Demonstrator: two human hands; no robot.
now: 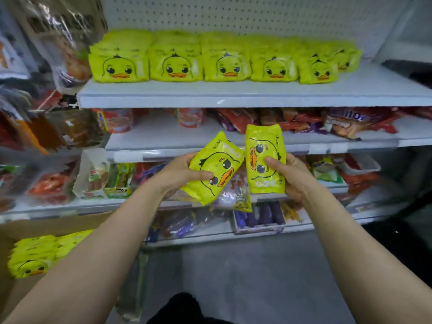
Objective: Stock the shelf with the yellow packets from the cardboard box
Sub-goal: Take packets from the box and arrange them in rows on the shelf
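My left hand [180, 174] grips a yellow duck-face packet [214, 168], tilted on its side in front of the middle shelves. Beside it, my right hand [295, 177] holds a second yellow packet [265, 157], turned sideways with its long side upright. The two packets nearly touch. On the top shelf [233, 94] stand several rows of the same yellow packets [210, 61], faces forward, filling its left and middle. The cardboard box [39, 228] at lower left holds more yellow packets [37, 256], partly hidden by my left forearm.
The right end of the top shelf [385, 78] is bare. Lower shelves [210, 136] carry red, orange and purple snack bags and cups. Hanging bags [58, 43] crowd the left side. Grey floor [233, 277] lies below, with a dark shape at the bottom edge.
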